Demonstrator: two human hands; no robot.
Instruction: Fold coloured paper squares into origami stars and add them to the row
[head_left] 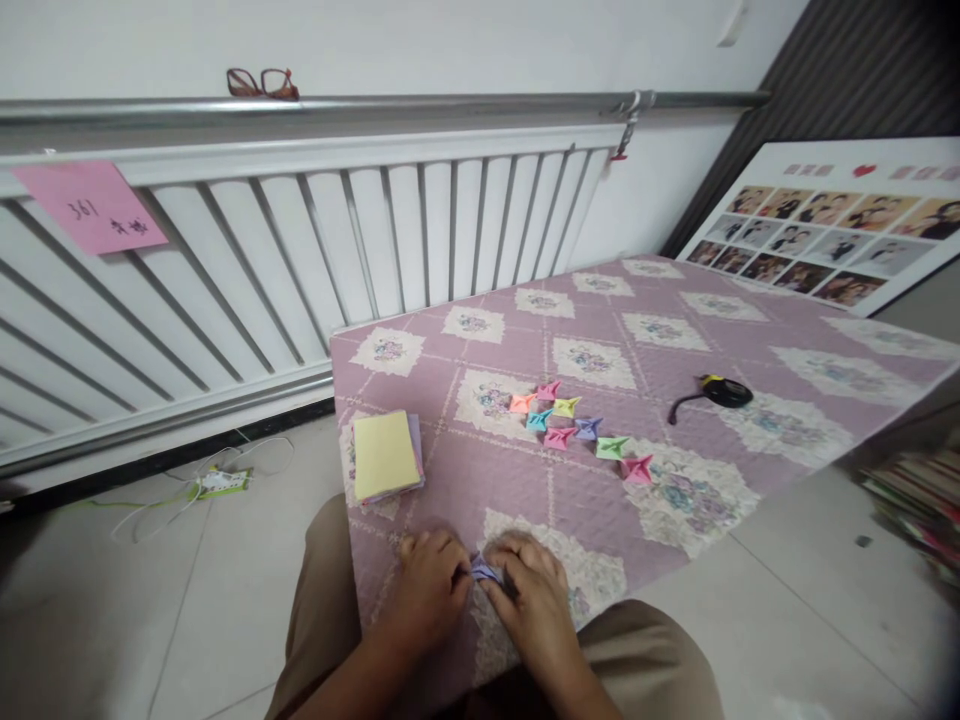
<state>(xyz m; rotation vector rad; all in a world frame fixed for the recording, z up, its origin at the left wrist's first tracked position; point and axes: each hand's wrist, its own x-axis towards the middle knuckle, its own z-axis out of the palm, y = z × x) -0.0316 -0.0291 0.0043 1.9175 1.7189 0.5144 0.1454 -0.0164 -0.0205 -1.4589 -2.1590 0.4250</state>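
A small folded purple paper piece (486,570) is between my two hands, low over the near edge of the table. My left hand (433,580) pinches its left side with curled fingers. On its right side, my right hand (529,585) holds it between thumb and fingers. Several small folded paper pieces (559,438) in pink, orange, yellow, blue, purple and green stand in a cluster farther up the table. A stack of square paper sheets (386,456), yellow on top, lies at the table's left edge.
The table (517,340) has a purple floral cloth. A black and yellow object (726,391) with a strap lies at right. Behind are a white radiator (420,235), a pipe with glasses (262,85), and a photo board (832,225). A power strip (223,482) is on the floor.
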